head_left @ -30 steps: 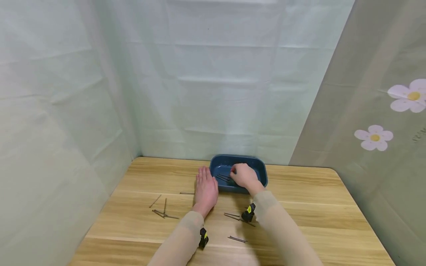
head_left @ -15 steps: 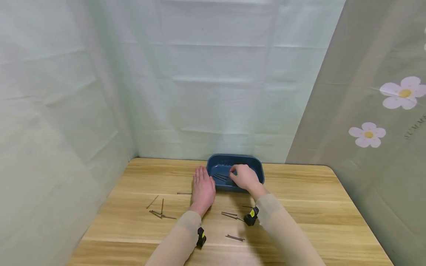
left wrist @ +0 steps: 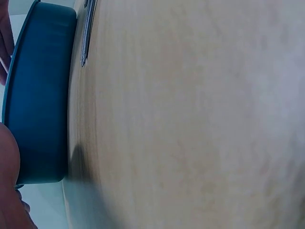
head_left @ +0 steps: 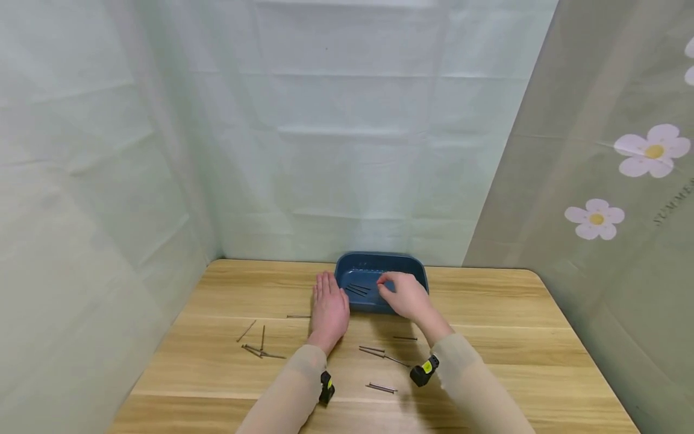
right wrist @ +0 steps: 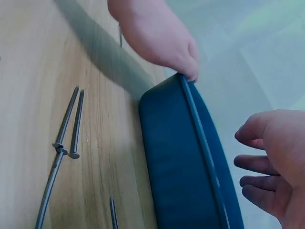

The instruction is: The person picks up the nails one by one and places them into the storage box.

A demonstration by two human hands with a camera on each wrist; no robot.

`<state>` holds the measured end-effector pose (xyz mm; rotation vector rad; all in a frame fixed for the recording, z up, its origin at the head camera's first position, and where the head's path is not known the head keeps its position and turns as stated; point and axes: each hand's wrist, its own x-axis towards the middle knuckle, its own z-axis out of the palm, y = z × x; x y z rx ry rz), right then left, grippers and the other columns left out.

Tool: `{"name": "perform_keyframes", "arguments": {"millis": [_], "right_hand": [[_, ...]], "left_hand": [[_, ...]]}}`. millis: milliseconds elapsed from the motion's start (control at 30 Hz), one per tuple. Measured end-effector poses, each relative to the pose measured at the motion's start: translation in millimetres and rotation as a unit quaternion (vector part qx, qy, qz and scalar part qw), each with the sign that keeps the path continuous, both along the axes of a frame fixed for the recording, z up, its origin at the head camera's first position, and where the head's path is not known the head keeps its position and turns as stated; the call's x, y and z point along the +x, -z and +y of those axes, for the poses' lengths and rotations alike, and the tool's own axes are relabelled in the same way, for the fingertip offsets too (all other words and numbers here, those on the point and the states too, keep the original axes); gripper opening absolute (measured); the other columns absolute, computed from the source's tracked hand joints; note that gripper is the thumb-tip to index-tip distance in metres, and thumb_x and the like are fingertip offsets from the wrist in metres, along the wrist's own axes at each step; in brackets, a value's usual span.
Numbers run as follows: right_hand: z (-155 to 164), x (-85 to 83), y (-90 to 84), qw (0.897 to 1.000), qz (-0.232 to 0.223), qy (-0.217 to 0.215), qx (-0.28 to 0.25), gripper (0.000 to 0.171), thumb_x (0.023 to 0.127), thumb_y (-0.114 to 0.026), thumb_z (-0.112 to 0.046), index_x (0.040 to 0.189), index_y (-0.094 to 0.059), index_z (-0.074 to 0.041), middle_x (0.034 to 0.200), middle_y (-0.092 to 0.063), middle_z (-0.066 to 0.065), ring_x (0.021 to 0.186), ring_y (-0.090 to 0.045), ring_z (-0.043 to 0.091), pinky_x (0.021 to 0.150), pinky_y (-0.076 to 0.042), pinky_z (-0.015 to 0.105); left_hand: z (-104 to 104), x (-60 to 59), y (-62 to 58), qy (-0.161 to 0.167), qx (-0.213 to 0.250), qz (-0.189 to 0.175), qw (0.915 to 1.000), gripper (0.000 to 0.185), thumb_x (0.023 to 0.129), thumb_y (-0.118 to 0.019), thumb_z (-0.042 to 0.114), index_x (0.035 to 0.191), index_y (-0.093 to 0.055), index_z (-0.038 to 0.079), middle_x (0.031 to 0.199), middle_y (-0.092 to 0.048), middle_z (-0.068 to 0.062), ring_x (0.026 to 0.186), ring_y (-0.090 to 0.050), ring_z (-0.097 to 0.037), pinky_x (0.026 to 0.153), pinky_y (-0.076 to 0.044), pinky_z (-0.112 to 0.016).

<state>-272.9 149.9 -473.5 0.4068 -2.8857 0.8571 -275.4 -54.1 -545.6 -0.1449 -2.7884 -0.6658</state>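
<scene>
Nearest, a pale left sleeve (head_left: pixel 284 389) and right sleeve (head_left: pixel 482 377) reach in over the wood-grained table (head_left: pixel 542 361), each with a small black device (head_left: pixel 326 389) bearing a yellow mark near its cuff. Between the forearms, a pair of nails (head_left: pixel 381 387) lies side by side. Beyond it come three nails (head_left: pixel 372 352), two almost parallel and one trailing off to the right, their heads bunched close. Well to the left lies a loose scatter of nails (head_left: pixel 261 351), some crossing or touching. A single nail (head_left: pixel 405 338) lies near the front of the tray, and another nail (head_left: pixel 298 316) points toward the left hand (head_left: pixel 329 310).

That hand is set against the tray's left end, touching the rim, its fingers (head_left: pixel 325 282) straight and close together, pointing away. The right hand (head_left: pixel 405 295) hangs over the tray's right part, thumb and fingers loosely bent with a gap between them, pinching nothing. The dark blue tray (head_left: pixel 382 258) stands at the table's far edge; a few nails (head_left: pixel 358 290) lie on its floor, left of the right hand.

Behind rises creased pale cloth (head_left: pixel 347 150); to the right, a grey-green stretch carries white flowers (head_left: pixel 594 219) with yellow centres.
</scene>
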Motion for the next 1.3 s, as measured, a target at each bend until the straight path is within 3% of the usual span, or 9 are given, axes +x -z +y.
{"name": "perform_keyframes", "arguments": {"millis": [167, 333, 433, 667, 767, 1000, 1100, 1200, 1300], "right_hand": [[6, 12.2, -1.7, 0.999, 0.034, -0.010, -0.022, 0.011, 0.104, -0.073, -0.022, 0.109, -0.080, -0.017, 0.117, -0.078, 0.004, 0.109, -0.074, 0.029, 0.092, -0.059, 0.049], [13, 22.3, -1.8, 0.998, 0.035, -0.013, -0.041, 0.012, 0.104, -0.072, -0.020, 0.111, -0.080, -0.015, 0.126, -0.076, 0.008, 0.067, -0.066, 0.022, 0.090, -0.057, 0.047], [16, 27.7, -2.6, 0.998, 0.034, -0.009, -0.049, 0.011, 0.104, -0.072, -0.019, 0.112, -0.080, -0.017, 0.130, -0.075, 0.008, 0.061, -0.060, 0.016, 0.088, -0.055, 0.045], [25, 40.0, -4.5, 0.997, 0.046, -0.012, -0.065, 0.011, 0.104, -0.071, -0.020, 0.111, -0.079, -0.018, 0.129, -0.075, 0.008, 0.083, -0.070, 0.026, 0.080, -0.052, 0.041], [29, 45.4, -5.2, 0.997, 0.048, -0.015, -0.066, 0.011, 0.105, -0.070, -0.020, 0.111, -0.079, -0.018, 0.129, -0.075, 0.008, 0.080, -0.067, 0.028, 0.073, -0.050, 0.040], [37, 54.8, -5.3, 0.996, 0.043, -0.025, -0.075, 0.010, 0.105, -0.071, -0.022, 0.109, -0.080, -0.020, 0.125, -0.077, 0.004, 0.109, -0.074, 0.024, 0.087, -0.061, 0.046], [40, 58.9, -4.9, 0.996, 0.036, -0.031, -0.075, 0.011, 0.104, -0.072, -0.021, 0.111, -0.081, -0.018, 0.122, -0.078, 0.002, 0.085, -0.072, 0.015, 0.074, -0.059, 0.038], [43, 62.8, -3.1, 0.996, 0.029, -0.036, -0.069, 0.012, 0.104, -0.073, -0.020, 0.112, -0.081, -0.016, 0.120, -0.078, 0.002, 0.062, -0.055, 0.008, 0.062, -0.048, 0.030], [48, 66.3, -0.6, 0.996, 0.027, -0.044, -0.066, 0.012, 0.104, -0.073, -0.020, 0.112, -0.081, -0.013, 0.118, -0.079, 0.001, 0.071, -0.062, 0.010, 0.068, -0.053, 0.032]], "left_hand": [[-1, -1.3, 1.2, 0.002, 0.006, 0.006, 1.0000, 0.058, 0.113, -0.043, 0.018, 0.159, -0.032, -0.016, 0.167, -0.032, -0.033, 0.158, -0.026, -0.047, 0.127, -0.025, -0.058], [-2, -1.3, 0.9, 0.003, 0.003, -0.002, 1.0000, 0.058, 0.114, -0.040, 0.019, 0.160, -0.031, -0.015, 0.169, -0.029, -0.032, 0.159, -0.024, -0.046, 0.128, -0.023, -0.056], [-2, -1.4, 1.4, 0.003, 0.003, -0.005, 1.0000, 0.058, 0.114, -0.037, 0.020, 0.161, -0.030, -0.015, 0.169, -0.028, -0.032, 0.159, -0.024, -0.046, 0.129, -0.022, -0.056], [-2, -1.3, 2.1, 0.001, 0.001, -0.003, 1.0000, 0.058, 0.114, -0.040, 0.019, 0.160, -0.031, -0.015, 0.168, -0.029, -0.032, 0.159, -0.024, -0.046, 0.129, -0.023, -0.056], [-1, -1.4, 1.9, 0.002, 0.004, 0.001, 1.0000, 0.058, 0.114, -0.040, 0.018, 0.160, -0.031, -0.015, 0.168, -0.030, -0.032, 0.159, -0.025, -0.046, 0.128, -0.023, -0.056], [-1, -1.1, 0.7, 0.002, 0.005, -0.001, 1.0000, 0.058, 0.114, -0.040, 0.019, 0.160, -0.031, -0.015, 0.168, -0.030, -0.032, 0.158, -0.025, -0.046, 0.128, -0.023, -0.056], [-1, -0.5, 0.6, 0.001, 0.005, -0.004, 1.0000, 0.058, 0.114, -0.040, 0.019, 0.160, -0.031, -0.015, 0.168, -0.030, -0.032, 0.159, -0.025, -0.046, 0.129, -0.022, -0.056], [-1, -0.7, 1.4, 0.000, 0.004, -0.006, 1.0000, 0.058, 0.115, -0.039, 0.020, 0.161, -0.030, -0.014, 0.168, -0.030, -0.032, 0.159, -0.024, -0.045, 0.129, -0.021, -0.056], [0, -1.6, 2.1, 0.000, 0.003, -0.004, 1.0000, 0.058, 0.114, -0.040, 0.020, 0.161, -0.031, -0.014, 0.168, -0.031, -0.032, 0.159, -0.025, -0.046, 0.129, -0.022, -0.056]]}}
